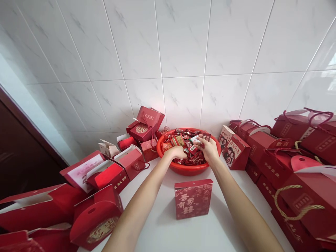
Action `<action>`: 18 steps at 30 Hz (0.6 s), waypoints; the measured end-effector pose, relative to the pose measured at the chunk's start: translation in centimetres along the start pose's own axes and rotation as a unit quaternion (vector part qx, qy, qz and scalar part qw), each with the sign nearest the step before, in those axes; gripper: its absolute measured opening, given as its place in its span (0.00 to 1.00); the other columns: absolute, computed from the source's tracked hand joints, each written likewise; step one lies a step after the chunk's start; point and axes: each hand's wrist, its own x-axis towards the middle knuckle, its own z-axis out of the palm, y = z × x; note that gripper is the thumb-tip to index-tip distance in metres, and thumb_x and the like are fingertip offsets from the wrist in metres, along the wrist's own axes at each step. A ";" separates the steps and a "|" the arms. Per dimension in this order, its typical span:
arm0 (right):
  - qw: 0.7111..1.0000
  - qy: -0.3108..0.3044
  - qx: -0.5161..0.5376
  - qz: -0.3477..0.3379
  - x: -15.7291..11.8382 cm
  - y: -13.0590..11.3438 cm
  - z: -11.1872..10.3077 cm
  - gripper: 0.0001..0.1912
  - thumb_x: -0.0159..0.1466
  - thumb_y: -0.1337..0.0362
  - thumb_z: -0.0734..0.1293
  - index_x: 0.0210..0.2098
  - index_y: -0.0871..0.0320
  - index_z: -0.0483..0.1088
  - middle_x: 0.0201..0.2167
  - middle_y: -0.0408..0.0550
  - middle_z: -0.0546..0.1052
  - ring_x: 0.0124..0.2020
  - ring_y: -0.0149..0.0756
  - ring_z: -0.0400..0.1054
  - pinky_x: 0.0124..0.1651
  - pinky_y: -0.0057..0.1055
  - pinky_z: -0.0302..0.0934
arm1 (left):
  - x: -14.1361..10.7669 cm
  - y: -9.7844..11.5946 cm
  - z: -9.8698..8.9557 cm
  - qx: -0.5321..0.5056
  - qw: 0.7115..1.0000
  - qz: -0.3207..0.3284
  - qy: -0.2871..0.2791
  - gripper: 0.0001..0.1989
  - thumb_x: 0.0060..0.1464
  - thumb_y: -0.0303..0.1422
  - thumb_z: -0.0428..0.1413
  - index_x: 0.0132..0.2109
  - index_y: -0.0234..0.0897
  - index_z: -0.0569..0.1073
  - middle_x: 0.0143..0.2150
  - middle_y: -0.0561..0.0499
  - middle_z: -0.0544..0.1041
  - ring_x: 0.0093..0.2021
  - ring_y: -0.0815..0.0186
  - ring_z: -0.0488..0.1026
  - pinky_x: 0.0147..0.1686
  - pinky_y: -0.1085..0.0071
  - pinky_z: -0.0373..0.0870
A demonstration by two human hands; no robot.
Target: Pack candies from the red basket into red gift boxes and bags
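A red plastic basin point(189, 170) full of small wrapped packets point(196, 159), mostly red, stands against the tiled wall. My left hand point(178, 153) reaches into it from the left with its fingers curled down among the packets; what they grip, if anything, is hidden. Over the basin's right side, my right hand point(208, 148) has its thumb and fingers closed on a small dark red packet point(206, 137). A white and green packet point(194, 139) lies beside its fingertips. Between my forearms a red gift box point(193, 200) with pale lettering stands upright on the white table point(183, 234).
Several red boxes with their tops raised point(97, 213) crowd the left side. More red boxes point(147, 120) are piled behind them by the wall. Red boxes with rope handles point(301, 196) are stacked on the right. A box with printed figures point(233, 148) stands right of the basin.
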 end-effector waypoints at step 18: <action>1.000 0.004 0.003 0.013 -0.1 -0.2 0.2 0.16 0.44 0.68 0.75 0.31 0.57 0.68 0.26 0.43 0.77 0.24 0.35 0.74 0.25 0.27 0.69 | -0.1 -1.3 0.6 -0.118 0.988 0.084 0.044 0.05 0.34 0.24 0.57 0.18 0.37 0.72 0.14 0.56 0.67 0.18 0.67 0.63 0.23 0.71 0.58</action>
